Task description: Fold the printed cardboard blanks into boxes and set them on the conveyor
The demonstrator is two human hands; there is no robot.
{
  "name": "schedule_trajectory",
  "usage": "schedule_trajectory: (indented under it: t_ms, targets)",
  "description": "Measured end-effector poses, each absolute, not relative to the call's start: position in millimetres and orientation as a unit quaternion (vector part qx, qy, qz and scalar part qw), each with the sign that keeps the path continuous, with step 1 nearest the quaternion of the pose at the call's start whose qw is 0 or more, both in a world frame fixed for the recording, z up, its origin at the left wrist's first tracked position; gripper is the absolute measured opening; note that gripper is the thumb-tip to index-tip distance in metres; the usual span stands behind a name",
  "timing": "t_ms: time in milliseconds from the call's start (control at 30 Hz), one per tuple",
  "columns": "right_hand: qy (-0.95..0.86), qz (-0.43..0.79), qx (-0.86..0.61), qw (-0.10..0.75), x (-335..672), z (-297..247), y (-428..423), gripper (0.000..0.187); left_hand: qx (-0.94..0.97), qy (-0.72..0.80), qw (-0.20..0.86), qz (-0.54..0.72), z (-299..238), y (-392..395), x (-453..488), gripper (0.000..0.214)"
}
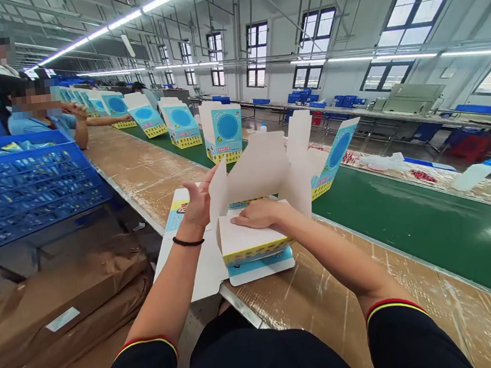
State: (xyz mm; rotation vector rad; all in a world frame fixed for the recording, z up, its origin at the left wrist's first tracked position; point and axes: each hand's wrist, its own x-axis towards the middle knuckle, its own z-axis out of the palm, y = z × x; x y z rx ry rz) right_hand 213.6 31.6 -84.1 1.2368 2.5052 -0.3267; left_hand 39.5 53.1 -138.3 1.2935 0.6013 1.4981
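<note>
A white cardboard box [267, 187] with blue and yellow print lies half folded on the wooden bench edge. My left hand [197, 203] holds up its left flap, fingers closed on the card. My right hand [259, 213] presses flat on an inner flap, fingers stretched out together. Under the box lies a stack of flat unfolded box blanks [201, 263].
A green conveyor belt [405, 215] carries several finished upright boxes [223, 131] away. Blue crates [24, 185] stand at my left over brown paper parcels [58, 312]. Other people work further up the line on the left. A white squeeze bottle [473, 175] lies across the belt.
</note>
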Motion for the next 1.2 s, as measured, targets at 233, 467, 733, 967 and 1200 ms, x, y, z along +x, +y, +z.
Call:
schedule_trajectory:
  t_ms: [233,467,733,967,1200]
  targets:
    - [0.884,-0.104,0.441,0.114,209.9,-87.5,34.4,0.056,0.601,0.453,0.373,0.543,-127.4,73.9,45.8,0.103]
    - [0.898,0.04,0.436,-0.03,241.4,-82.4,17.2,0.04,0.633,0.516,0.299,0.494,-137.9,99.9,27.4,0.078]
    - [0.701,-0.107,0.397,-0.583,347.8,-91.5,78.9,0.055,0.62,0.492,0.341,0.506,-139.6,94.8,33.8,0.076]
    - [0.696,-0.426,0.374,-0.442,324.7,-140.8,110.1,0.12,0.665,0.375,0.246,0.597,-152.9,102.3,34.6,0.057]
    - [0.73,-0.329,0.392,-0.453,319.9,-142.0,103.2,0.025,0.757,0.408,0.132,0.494,-143.7,90.5,36.1,0.023]
